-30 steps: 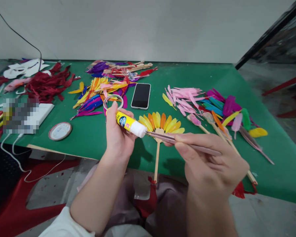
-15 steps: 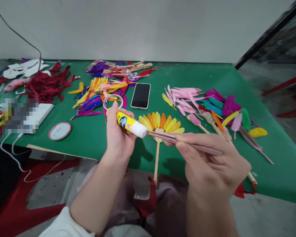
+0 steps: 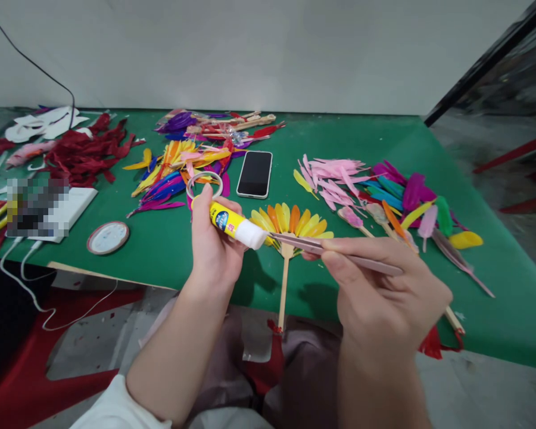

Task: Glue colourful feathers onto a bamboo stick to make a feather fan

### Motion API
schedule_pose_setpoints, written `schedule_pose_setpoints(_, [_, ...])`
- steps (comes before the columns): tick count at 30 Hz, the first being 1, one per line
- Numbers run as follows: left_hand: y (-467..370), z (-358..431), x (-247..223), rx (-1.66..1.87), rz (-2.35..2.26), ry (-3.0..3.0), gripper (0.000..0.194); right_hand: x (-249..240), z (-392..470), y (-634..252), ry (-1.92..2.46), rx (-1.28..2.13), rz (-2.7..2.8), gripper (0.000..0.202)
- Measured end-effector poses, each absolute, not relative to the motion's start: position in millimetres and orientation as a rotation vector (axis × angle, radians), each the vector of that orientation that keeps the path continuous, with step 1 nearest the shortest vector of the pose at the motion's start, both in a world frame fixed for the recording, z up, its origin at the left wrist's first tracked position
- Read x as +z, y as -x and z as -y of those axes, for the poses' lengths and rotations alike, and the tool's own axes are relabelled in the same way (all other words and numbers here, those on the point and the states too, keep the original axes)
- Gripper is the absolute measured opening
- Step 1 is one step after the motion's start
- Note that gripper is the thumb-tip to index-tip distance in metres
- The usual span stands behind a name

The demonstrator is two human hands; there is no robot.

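Observation:
My left hand (image 3: 215,241) is wrapped round a yellow glue bottle (image 3: 234,224), tilted so its white end points right. In my right hand (image 3: 386,292) a pair of pinkish metal tweezers (image 3: 339,254) is pinched, with the tips at the white end of the bottle. Whether the tips hold anything is too small to tell. Beneath the tweezers a small fan (image 3: 284,286) lies on the green table (image 3: 357,134), its wooden handle towards me and yellow and orange feathers (image 3: 293,219) spread round its head. A red tassel hangs at the handle's end.
Behind the fan lies a phone (image 3: 255,174). Pink feathers (image 3: 337,173) and coloured feathered sticks are at the right, mixed feathers (image 3: 174,173) and a tape ring (image 3: 204,186) at the left. Further left are a round lid (image 3: 108,238), dark red strips (image 3: 87,149) and a white box (image 3: 75,208).
The tweezers and my right hand have shifted very slightly, the tips moving a little right and up. My left hand and the bottle have barely moved.

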State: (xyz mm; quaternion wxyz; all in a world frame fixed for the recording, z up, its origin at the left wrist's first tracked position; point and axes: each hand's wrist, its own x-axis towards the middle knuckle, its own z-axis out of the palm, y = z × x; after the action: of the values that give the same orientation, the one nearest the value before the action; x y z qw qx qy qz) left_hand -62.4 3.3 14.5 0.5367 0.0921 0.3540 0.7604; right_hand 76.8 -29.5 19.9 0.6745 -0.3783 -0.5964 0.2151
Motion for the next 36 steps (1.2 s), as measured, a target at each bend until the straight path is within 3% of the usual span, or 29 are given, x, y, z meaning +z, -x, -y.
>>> schedule_pose_setpoints(30, [61.7,-2.3,15.3,1.775,-0.852,-0.295,0.035,22.8,34.7,-78.6,0.912,0.537,1.368,0.024])
schedule_pose_setpoints(36, [65.1,-2.7,21.1,1.625,-0.842,-0.181,0.033,18.0,26.6,-82.8,0.859,0.732,1.236,0.009])
